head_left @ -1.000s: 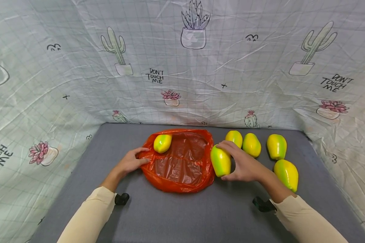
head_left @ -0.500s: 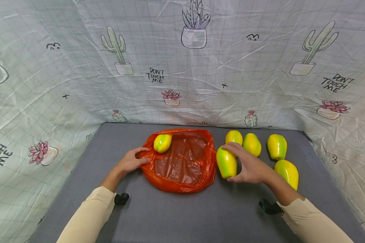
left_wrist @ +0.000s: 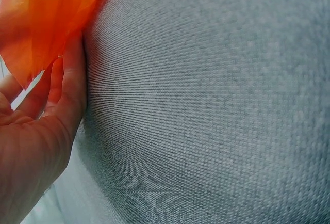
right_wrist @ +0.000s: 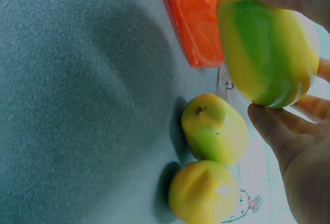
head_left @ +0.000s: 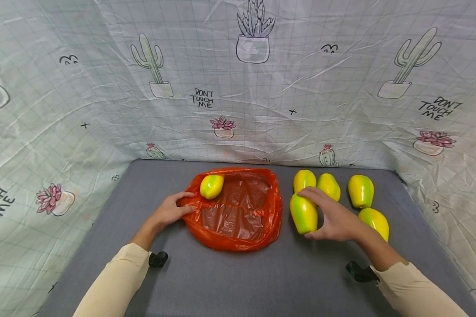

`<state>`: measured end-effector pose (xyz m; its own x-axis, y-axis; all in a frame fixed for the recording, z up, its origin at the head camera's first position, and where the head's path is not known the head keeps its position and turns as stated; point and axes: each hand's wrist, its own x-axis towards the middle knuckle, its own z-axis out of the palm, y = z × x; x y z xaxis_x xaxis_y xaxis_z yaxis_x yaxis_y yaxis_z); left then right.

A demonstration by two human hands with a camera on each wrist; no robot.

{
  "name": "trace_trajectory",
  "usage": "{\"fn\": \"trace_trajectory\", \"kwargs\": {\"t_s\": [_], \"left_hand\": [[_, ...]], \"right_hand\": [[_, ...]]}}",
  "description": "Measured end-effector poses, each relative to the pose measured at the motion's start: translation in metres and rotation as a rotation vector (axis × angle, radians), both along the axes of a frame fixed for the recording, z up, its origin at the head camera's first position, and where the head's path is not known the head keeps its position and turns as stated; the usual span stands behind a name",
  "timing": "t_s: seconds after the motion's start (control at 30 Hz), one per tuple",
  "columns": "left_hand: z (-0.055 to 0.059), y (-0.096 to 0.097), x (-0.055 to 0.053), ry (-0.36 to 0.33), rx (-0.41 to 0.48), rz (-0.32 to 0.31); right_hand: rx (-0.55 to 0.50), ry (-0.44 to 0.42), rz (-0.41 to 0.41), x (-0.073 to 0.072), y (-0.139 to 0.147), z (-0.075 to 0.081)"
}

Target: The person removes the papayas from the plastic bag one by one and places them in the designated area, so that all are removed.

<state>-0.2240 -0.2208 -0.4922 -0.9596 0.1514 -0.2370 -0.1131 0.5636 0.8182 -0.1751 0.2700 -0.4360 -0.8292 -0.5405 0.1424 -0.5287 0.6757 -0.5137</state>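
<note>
In the head view, an open red plastic bag lies on the table, its rim spread wide. One yellow-green mango sits inside it at the back left. My left hand grips the bag's left rim; the left wrist view has the orange-red film between thumb and fingers. To the right of the bag, my right hand holds another mango between thumb and fingertips. Seen from the right wrist, this held mango hangs above the table, which carries a shadow.
Behind the right hand stand two mangoes, one at the left and one beside it. Farther right are another mango and a partly hidden one. A printed cloth walls the grey table at back and sides.
My right hand has moved right, carrying its mango away from the bag's right rim. The left hand and the mango in the bag have stayed in place.
</note>
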Motion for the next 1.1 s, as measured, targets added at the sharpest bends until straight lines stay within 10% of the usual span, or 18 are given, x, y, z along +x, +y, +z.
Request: {"fn": "trace_trajectory", "kwargs": {"t_s": [1.1], "left_hand": [[0.001,-0.001,0.001,0.003,0.022,-0.009]], "right_hand": [[0.042,0.009,-0.067,0.016,0.035,-0.003]]}}
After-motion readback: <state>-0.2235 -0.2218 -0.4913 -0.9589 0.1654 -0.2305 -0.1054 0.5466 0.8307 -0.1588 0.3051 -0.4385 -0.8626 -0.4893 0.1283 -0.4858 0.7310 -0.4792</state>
